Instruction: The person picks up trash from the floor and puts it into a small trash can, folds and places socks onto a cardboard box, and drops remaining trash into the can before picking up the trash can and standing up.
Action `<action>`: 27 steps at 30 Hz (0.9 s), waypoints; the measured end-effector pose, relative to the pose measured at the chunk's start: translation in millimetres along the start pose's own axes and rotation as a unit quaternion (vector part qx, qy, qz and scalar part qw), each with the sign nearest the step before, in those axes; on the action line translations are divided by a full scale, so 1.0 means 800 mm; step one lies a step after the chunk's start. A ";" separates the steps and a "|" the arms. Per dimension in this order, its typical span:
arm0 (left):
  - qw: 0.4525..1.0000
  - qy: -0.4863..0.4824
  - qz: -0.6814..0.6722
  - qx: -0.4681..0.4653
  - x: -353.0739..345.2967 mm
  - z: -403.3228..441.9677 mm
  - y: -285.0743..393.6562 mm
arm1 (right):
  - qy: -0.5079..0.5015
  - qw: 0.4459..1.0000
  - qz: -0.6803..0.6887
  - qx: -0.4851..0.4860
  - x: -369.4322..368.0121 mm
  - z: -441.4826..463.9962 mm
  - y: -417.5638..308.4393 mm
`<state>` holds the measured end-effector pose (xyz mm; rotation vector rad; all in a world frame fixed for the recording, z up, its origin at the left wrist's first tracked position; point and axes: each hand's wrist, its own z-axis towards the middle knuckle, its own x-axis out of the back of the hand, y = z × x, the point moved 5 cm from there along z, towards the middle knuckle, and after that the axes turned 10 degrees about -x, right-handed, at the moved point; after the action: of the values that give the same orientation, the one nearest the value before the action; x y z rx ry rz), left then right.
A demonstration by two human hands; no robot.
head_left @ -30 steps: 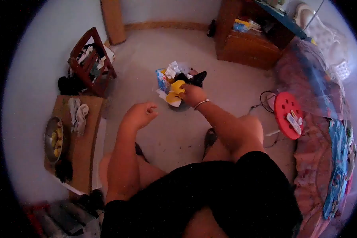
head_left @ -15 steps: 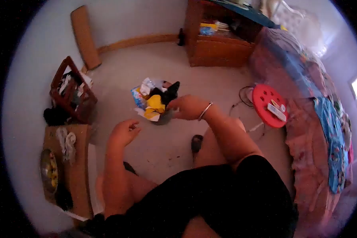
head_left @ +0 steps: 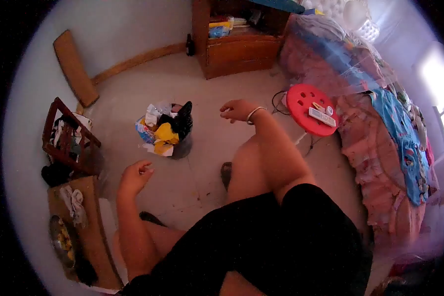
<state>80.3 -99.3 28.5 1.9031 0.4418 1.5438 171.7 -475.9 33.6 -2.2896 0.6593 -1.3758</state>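
A grey bin (head_left: 183, 149) stands on the floor ahead, heaped with a yellow wrapper (head_left: 166, 133), a black plastic bag (head_left: 184, 118) and white and blue scraps. My right hand (head_left: 239, 110), a bangle at its wrist, hovers to the right of the bin, apart from it. Its fingers are loosely bent with gaps between them, and nothing shows in them. Nearer to me, below and left of the bin, my left hand (head_left: 136, 176) is raised with its fingers half curled and the thumb apart. I see no object in it.
At right, a red stool (head_left: 297, 103) bears a white remote-like object (head_left: 322, 117), beside a cloth-covered bed (head_left: 357, 148). Left are a low wooden table (head_left: 94, 232) with a metal bowl (head_left: 59, 246) and a dark wooden rack (head_left: 54, 128). A brown cabinet (head_left: 241, 56) stands behind.
My right hand has moved away from the bin's contents to its right side. The view has shifted, so the room's things sit further left. My left hand stays half curled.
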 end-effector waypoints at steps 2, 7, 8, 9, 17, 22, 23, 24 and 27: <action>1.000 0.005 0.016 0.009 0.002 -0.002 0.002 | 0.001 0.999 -0.049 0.000 -0.005 -0.007 -0.010; 1.000 0.014 0.020 -0.005 -0.002 0.000 -0.010 | 0.001 0.987 -0.143 0.068 -0.025 -0.022 -0.029; 1.000 0.014 0.021 -0.008 -0.001 -0.002 -0.004 | -0.007 0.988 -0.138 0.074 -0.027 -0.023 -0.029; 1.000 0.005 0.021 -0.001 0.001 -0.006 0.004 | -0.014 0.988 -0.134 0.080 -0.028 -0.024 -0.029; 0.999 0.011 0.004 -0.042 -0.002 -0.014 -0.007 | 0.015 0.984 -0.160 0.081 -0.031 -0.027 -0.022; 1.000 0.006 0.014 -0.009 0.000 -0.023 -0.007 | 0.019 0.980 -0.181 0.079 -0.038 -0.033 -0.029; 1.000 0.005 0.016 -0.011 0.000 -0.025 -0.006 | 0.014 0.981 -0.173 0.083 -0.039 -0.034 -0.029; 0.999 0.002 0.030 0.013 0.001 -0.027 -0.006 | 0.009 0.982 -0.165 0.087 -0.040 -0.035 -0.030; 0.999 -0.008 0.037 0.027 -0.001 -0.029 -0.017 | 0.011 0.982 -0.167 0.091 -0.045 -0.032 -0.029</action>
<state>60.0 -83.6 21.3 1.9916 0.4142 1.5787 138.6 -438.3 32.1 -2.3093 0.1462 -1.5383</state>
